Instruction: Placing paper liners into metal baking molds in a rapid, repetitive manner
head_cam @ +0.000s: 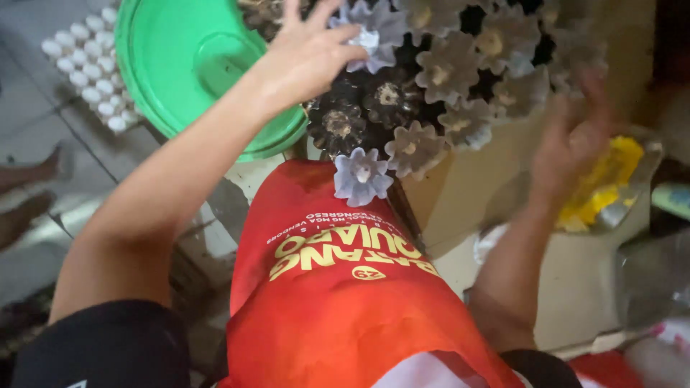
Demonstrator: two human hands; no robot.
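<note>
A grey moulded egg tray [445,79], empty and seen with its cones up, lies in front of me at the top centre. My left hand [309,54] rests on its left part with fingers spread. My right hand [575,140] is blurred at the tray's right edge, fingers apart, and I cannot tell whether it touches the tray. A red cloth with yellow lettering [338,287] covers my lap below the tray.
A green round plastic lid or basin [180,65] sits at the upper left. A tray of white eggs [83,61] lies on the floor beyond it. A clear bag with yellow contents [604,183] is at the right, on a beige box [575,287]. Another person's feet [29,194] show at the left.
</note>
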